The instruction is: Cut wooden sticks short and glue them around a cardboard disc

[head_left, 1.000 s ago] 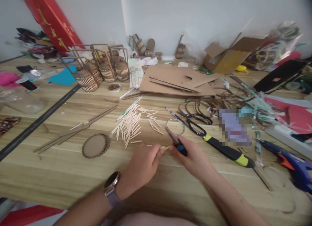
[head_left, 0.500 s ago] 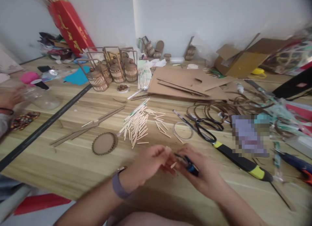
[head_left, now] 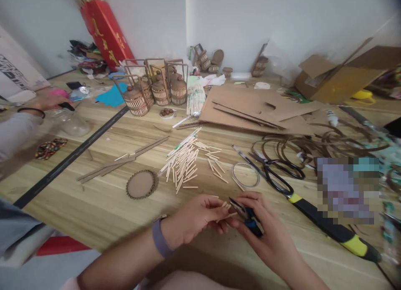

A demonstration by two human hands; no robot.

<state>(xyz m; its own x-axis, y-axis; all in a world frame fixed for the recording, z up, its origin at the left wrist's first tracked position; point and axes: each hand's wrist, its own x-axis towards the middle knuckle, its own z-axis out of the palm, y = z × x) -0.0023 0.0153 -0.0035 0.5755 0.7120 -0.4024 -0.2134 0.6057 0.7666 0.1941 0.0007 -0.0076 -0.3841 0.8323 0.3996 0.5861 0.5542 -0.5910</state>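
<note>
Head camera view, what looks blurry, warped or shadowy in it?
Head view: the pliers slightly soft; cardboard box stretched toward the edge. Same view: soft shadow beneath the left forearm, dark upper-right corner, pixelated patch hiding detail at right.

The lone head view looks forward and down from close above the table (head_left: 103,204) toward the wall (head_left: 250,23).

Pale thin sticks (head_left: 231,215), loosely bunched; black-blue pliers (head_left: 249,220) tilted, tip beside them
</note>
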